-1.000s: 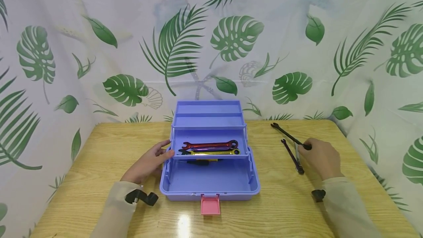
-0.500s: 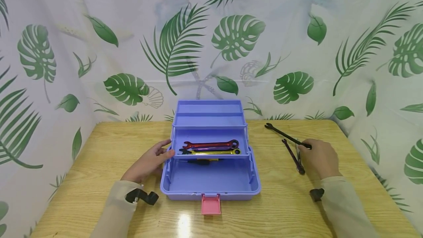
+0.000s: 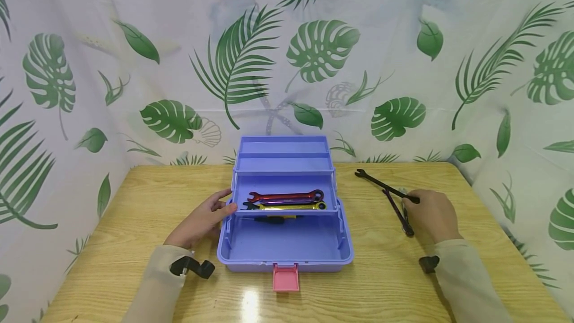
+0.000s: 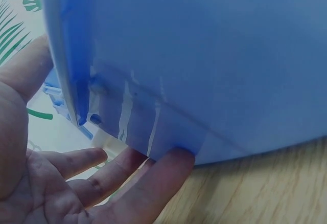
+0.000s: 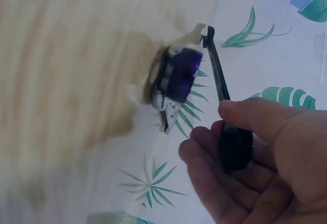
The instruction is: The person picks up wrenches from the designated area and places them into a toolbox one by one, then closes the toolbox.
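Observation:
A periwinkle-blue toolbox (image 3: 285,266) stands with its lid raised and its tray (image 3: 284,178) lifted. My left hand (image 3: 202,218) touches the toolbox's left side; its thumb lies at the tray's front corner, its fingers nearly straight against the wall. My right hand (image 3: 432,213) grips a black combination wrench (image 3: 381,183) by one end, with its open end pointing away to the left. Under and beside it lie a dark purple wrench (image 3: 396,213) and a silver wrench (image 3: 405,211), the latter partly hidden by the hand. In the right wrist view the purple wrench (image 5: 185,75) is blurred.
Inside the tray lie a red wrench (image 3: 287,197), a yellow wrench (image 3: 291,207), and purple and black ones between. Below, a dark-handled tool (image 3: 271,220) shows partly under the tray. A pink latch (image 3: 285,279) hangs open in front. A leaf-print cloth (image 3: 394,64) backs the wooden table (image 3: 376,283).
My right hand has shifted slightly left with the black wrench, whose far end has swung left and a little down. The left hand and the toolbox stay where they were.

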A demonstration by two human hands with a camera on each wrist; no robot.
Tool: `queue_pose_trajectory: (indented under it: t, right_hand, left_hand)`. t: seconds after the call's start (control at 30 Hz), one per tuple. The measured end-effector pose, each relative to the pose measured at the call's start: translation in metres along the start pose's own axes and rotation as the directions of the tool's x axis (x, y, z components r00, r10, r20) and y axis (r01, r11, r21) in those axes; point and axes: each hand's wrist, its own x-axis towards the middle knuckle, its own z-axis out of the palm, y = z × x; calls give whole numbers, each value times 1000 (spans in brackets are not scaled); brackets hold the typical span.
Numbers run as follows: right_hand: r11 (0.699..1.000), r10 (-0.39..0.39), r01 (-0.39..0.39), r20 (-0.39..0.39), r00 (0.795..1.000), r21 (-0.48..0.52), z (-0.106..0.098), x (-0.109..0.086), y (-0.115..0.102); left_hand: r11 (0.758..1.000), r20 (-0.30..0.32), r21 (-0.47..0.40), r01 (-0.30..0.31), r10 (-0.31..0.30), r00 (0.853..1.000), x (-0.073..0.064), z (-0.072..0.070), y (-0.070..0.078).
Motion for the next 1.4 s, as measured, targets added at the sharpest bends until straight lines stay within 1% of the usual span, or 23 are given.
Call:
queue_pose_trajectory:
  t: [0.07, 0.17, 0.23, 0.33, 0.53, 0.63, 0.73, 0.8, 0.87, 1.1, 1.17, 1.3, 1.33, 1.4]
  right_hand:
    - [1000, -12, 12, -18, 1000, 1, -1, 0, -1]
    - [999, -54, 54, -77, 996, -3, -2, 0, -2]
    - [996, -93, 93, -126, 988, -13, -3, 0, -3]
    - [989, -148, 145, -195, 970, -29, -4, -1, -3]
    - [967, -252, 248, -302, 919, -53, -4, -1, -3]
    - [950, -309, 303, -346, 886, -71, -5, 0, -2]
    - [928, -368, 361, -386, 846, -92, -8, 0, -3]
    - [914, -399, 391, -402, 824, -105, -10, -1, -4]
    - [903, -420, 416, -413, 808, -106, -12, -1, -5]
    - [866, -483, 488, -428, 764, -106, -16, -3, -7]
    - [855, -500, 508, -433, 750, -106, -19, -4, -9]
    - [837, -523, 538, -441, 729, -102, -24, -8, -14]
    - [832, -528, 547, -445, 723, -99, -25, -8, -15]
    - [823, -537, 560, -448, 715, -94, -26, -9, -17]
  left_hand:
    - [1000, 8, -9, -8, 8, 1000, -1, 0, 1]
    - [1000, 14, -10, -10, 10, 1000, -1, 0, 1]
    - [1000, 14, -8, -8, 8, 1000, 0, 0, 0]
    - [1000, 14, -2, -2, 2, 1000, 0, 0, 0]
    - [1000, 7, 3, -1, 1, 1000, 0, 0, 0]
    - [1000, 6, 2, -1, 1, 1000, 0, 0, 0]
    - [1000, 5, 6, 0, 0, 1000, 0, 0, -1]
    - [1000, 4, 10, 0, 0, 1000, 0, 0, -1]
    - [1000, 6, 12, 0, 0, 1000, -1, 0, 0]
    - [1000, 15, 11, -1, 1, 1000, 0, 0, -1]
    - [1000, 20, 13, 1, -1, 1000, -4, 1, 6]
    - [1000, 23, 12, 4, -4, 1000, -5, 1, 7]
    - [1000, 22, 11, 5, -5, 1000, -5, 1, 7]
    - [1000, 14, 10, 5, -6, 1000, 0, 0, 0]
